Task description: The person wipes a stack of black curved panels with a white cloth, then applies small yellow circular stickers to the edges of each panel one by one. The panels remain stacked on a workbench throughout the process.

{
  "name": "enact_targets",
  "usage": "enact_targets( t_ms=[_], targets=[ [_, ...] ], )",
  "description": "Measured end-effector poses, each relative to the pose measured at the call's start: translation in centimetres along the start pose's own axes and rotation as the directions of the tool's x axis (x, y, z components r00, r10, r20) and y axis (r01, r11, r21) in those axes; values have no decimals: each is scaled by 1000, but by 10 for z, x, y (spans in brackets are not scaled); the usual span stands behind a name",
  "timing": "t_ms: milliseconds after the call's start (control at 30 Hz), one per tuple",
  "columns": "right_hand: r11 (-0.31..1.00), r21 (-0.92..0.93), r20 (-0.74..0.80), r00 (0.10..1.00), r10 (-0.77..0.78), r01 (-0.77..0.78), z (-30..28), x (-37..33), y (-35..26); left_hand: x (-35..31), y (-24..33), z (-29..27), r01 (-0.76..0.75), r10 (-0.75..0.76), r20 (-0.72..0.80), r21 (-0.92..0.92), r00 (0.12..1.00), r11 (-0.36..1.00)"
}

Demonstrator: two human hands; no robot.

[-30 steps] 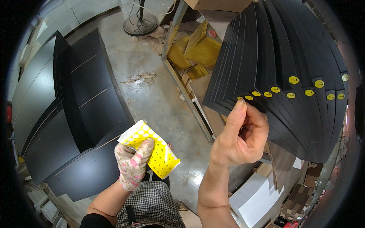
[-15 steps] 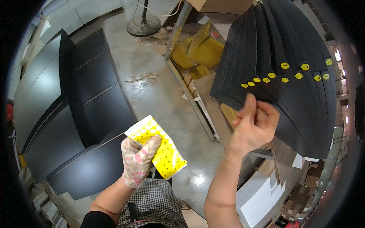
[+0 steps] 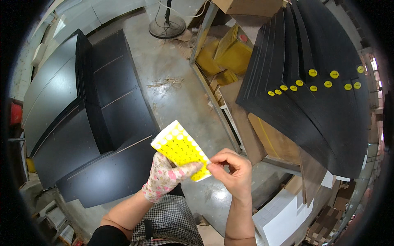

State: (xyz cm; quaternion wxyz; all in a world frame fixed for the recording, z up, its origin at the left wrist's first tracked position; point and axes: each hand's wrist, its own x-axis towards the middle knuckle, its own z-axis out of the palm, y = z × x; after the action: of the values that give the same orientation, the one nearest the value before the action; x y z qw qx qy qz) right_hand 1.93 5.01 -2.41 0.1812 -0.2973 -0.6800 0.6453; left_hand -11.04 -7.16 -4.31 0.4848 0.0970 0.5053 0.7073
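My left hand, in a floral fabric glove, grips a sheet of round yellow stickers. Dark marks are printed on the stickers, and pale blank circles run along the sheet's far end. My right hand is bare; its thumb and forefinger pinch the sheet's right edge near my left thumb. Whether a single sticker is between those fingertips cannot be made out. To the right stand several black panels, stacked on edge side by side, with round yellow stickers on the edges facing me.
More black panels lie stacked at the left. A round stand base and a metal frame are farther off, beside yellow containers. Cardboard sits under the upright panels; white sheets lie at lower right.
My right hand has come down and left from the upright panels to the sticker sheet and now pinches its edge. The left hand has shifted slightly right with the sheet.
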Motion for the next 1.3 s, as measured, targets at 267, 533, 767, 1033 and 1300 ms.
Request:
enact_targets(
  t_ms=[267,533,767,1033,1300],
  targets=[
    [980,-185,-60,995,-85,72,-18,-6,-2,1,-2,18,20,-13,-115,67,993,998],
    [804,-533,-44,940,-339,265,-4,-3,-1,-4,-3,17,-6,16,-206,49,978,999],
    [747,-548,-247,781,-574,375,9,10,-12,-2,0,-6,40,-43,-236,-16,971,999],
    [511,-783,-404,335,-851,355,-13,83,-25,-6,-16,-26,-7,18,-252,45,968,999],
    [519,-807,-448,282,-849,282,-7,90,-26,-7,-16,-33,51,-47,-193,17,980,999]
  ],
)
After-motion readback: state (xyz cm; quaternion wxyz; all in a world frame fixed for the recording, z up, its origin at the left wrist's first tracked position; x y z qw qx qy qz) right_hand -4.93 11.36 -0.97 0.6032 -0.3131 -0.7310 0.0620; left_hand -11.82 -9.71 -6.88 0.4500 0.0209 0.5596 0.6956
